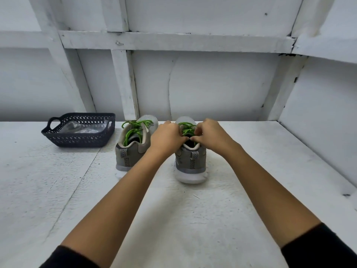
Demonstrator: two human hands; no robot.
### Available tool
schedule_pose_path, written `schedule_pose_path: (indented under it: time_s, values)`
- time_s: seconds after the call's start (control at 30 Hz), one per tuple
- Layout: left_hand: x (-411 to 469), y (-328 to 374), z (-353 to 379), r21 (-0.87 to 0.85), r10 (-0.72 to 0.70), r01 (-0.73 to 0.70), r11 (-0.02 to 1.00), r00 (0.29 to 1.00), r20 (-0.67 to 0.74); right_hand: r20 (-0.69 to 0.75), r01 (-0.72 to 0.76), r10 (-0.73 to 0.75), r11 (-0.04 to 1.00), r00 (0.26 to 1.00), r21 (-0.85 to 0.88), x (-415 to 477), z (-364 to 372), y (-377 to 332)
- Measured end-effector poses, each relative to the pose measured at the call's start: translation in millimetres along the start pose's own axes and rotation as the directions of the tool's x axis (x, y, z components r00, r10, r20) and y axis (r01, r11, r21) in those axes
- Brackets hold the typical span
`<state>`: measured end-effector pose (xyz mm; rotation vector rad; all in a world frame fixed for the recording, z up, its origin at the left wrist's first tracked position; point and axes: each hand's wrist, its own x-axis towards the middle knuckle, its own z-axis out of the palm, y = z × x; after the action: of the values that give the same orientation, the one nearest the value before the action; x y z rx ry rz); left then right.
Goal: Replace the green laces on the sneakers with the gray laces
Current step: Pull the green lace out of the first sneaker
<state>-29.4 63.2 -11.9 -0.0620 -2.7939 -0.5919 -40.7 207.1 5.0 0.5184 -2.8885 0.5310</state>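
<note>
Two grey sneakers stand heels toward me on the white table, both threaded with green laces. The left sneaker (131, 146) is untouched, its green lace (135, 126) loosely looped. Over the right sneaker (191, 161) both hands meet at the shoe's opening. My left hand (167, 137) and my right hand (209, 135) have their fingers curled and pinch the right shoe's green lace (187, 127) near the top eyelets. The fingertips hide the knot. No gray laces are plainly visible.
A dark plastic basket (58, 135) with a clear plastic bag (83, 128) inside stands at the left rear of the table. White panelled walls close off the back and right side. The white table (173, 219) stretches toward me.
</note>
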Motion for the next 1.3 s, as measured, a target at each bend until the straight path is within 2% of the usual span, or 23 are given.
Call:
schedule_pose_path:
  time_s: [0.1,0.17,0.2,0.27,0.37,0.43,0.7,0.93,1.0,1.03,1.07,1.13,1.17,1.2,1.23,1.3]
  values:
    - [-0.3,4.8,-3.5,-0.015,-0.029,0.029,0.999,0.999,0.031,0.027,-0.005,0.006,0.999,1.0,-0.043,4.4,4.4,0.7]
    - [-1.6,5.8,-5.6,-0.167,-0.081,0.091,0.982,0.994,0.067,0.047,0.007,-0.005,0.999,0.999,-0.037,5.5,4.8,3.1]
    - [-2.5,5.5,-8.0,-0.302,-0.123,0.149,0.942,0.987,0.104,0.04,0.012,-0.012,1.0,0.999,-0.006,4.8,4.5,4.3]
    - [-4.6,4.5,-13.4,-0.555,-0.185,0.246,0.794,0.969,0.166,-0.003,-0.009,0.009,0.988,1.0,0.154,2.2,2.6,6.6]
    - [-5.9,2.4,-18.9,-0.699,-0.222,0.305,0.647,0.952,0.21,-0.023,-0.084,0.102,0.912,0.995,0.401,1.9,0.8,11.2]
    - [-4.9,1.3,-20.5,-0.715,-0.233,0.313,0.625,0.949,0.212,-0.005,-0.114,0.131,0.875,0.991,0.47,3.6,0.9,13.0]
    - [3.0,-2.1,-25.3,-0.669,-0.259,0.289,0.684,0.954,0.148,-0.022,-0.159,0.241,0.702,0.97,0.695,11.8,-9.2,17.6]
    - [9.3,-10.6,-28.9,-0.63,-0.224,0.257,0.733,0.966,0.133,0.094,-0.22,0.229,0.619,0.969,0.754,14.2,-12.8,21.0]
    - [9.6,-9.6,-27.4,-0.655,-0.238,0.259,0.71,0.963,0.124,0.127,-0.235,0.224,0.563,0.966,0.793,13.4,-13.1,22.1]
    - [9.9,-9.3,-25.7,-0.729,-0.257,0.26,0.633,0.959,0.119,0.145,-0.245,0.233,0.486,0.962,0.839,13.2,-12.7,21.5]
    - [10.5,-8.7,-24.9,-0.831,-0.282,0.256,0.495,0.951,0.125,0.17,-0.256,0.257,0.358,0.952,0.898,13.0,-12.5,21.4]
    - [12.6,-8.3,-27.6,-0.967,-0.325,0.207,0.148,0.934,0.151,0.224,-0.23,0.309,-0.018,0.924,0.973,12.7,-13.6,23.5]
    - [14.1,-10.3,-30.1,-0.985,-0.343,0.174,0.022,0.926,0.156,0.238,-0.184,0.332,-0.186,0.913,0.965,13.0,-14.2,26.5]
    - [14.8,-12.8,-33.4,-0.988,-0.363,0.139,-0.074,0.918,0.156,0.234,-0.124,0.356,-0.304,0.905,0.944,13.6,-14.8,30.3]
    - [15.5,-16.1,-37.0,-0.983,-0.389,0.1,-0.154,0.908,0.153,0.21,-0.055,0.383,-0.377,0.899,0.925,14.3,-15.6,33.4]
    - [16.7,-24.3,-43.3,-0.964,-0.468,-0.017,-0.267,0.876,0.115,0.117,0.101,0.478,-0.406,0.871,0.908,15.6,-16.4,38.9]
